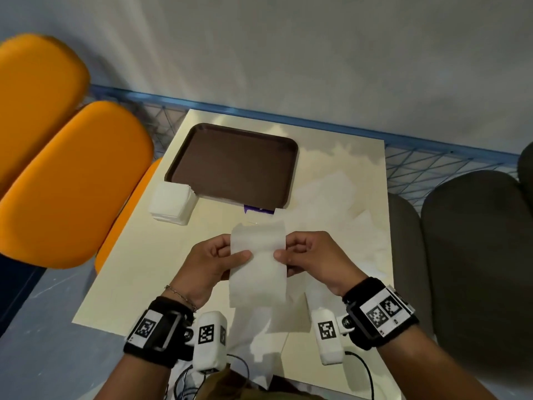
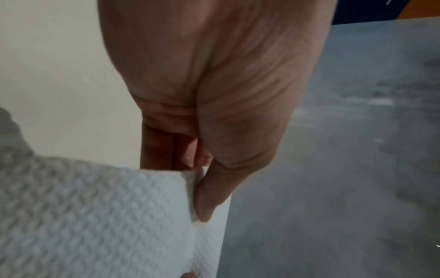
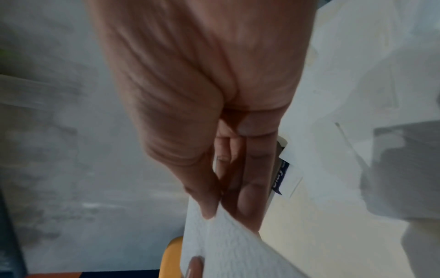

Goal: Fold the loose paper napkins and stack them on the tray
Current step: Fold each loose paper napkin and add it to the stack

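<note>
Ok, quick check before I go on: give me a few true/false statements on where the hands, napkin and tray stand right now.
1. Both hands hold one napkin between them. True: the left hand and right hand each pinch a side edge.
2. The tray already carries folded napkins. False: nothing lies on it.
3. A white napkin stack sits beside the tray's near left corner, on the table. True.
4. The held napkin lies flat on the table. False: it is lifted, its lower part hanging.
5. Loose napkins lie left of the tray. False: they lie to its right.

The cream table [image 1: 138, 284] carries a brown tray [image 1: 233, 163], a folded napkin stack [image 1: 171, 204] beside it — loose napkins [image 1: 331, 194] scattered right.
</note>
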A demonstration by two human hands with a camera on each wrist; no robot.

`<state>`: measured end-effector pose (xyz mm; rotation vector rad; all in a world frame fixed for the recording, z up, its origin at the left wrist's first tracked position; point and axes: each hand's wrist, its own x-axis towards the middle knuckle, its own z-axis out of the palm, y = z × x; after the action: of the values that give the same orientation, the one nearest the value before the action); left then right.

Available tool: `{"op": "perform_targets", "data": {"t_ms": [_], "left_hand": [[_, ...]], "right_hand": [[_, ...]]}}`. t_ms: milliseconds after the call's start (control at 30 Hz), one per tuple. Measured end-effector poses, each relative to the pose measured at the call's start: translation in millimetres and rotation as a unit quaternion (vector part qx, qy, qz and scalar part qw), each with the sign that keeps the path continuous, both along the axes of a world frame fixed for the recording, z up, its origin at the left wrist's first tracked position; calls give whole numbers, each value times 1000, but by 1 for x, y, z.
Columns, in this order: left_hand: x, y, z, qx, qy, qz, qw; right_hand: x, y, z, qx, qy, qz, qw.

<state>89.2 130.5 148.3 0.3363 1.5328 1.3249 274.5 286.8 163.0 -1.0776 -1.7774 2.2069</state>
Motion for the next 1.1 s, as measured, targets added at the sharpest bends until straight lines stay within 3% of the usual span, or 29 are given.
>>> {"op": "perform_targets", "data": {"t_ms": [467,633,767,833,933,1100], "left_hand": [[-50,2,27,33,93,-18,995],[-68,5,28,36,87,-25,995],[-80,8,31,48,123,71,989],[-80,9,37,83,243,85,963],[-68,8,47,154,456,-24,876],[-26,17,32,109,565,-176,798]], "right_hand": [[-31,2,35,130,10,-24,991],[-46,-2,43,267,0,-28,963],[-61,-5,50,360,-23,-45,931],[-70,-5,53,393,-48,-45,917],[-82,-3,59,403,-102,-46,908],[-96,-2,70,384,-173,-52,905]]}}
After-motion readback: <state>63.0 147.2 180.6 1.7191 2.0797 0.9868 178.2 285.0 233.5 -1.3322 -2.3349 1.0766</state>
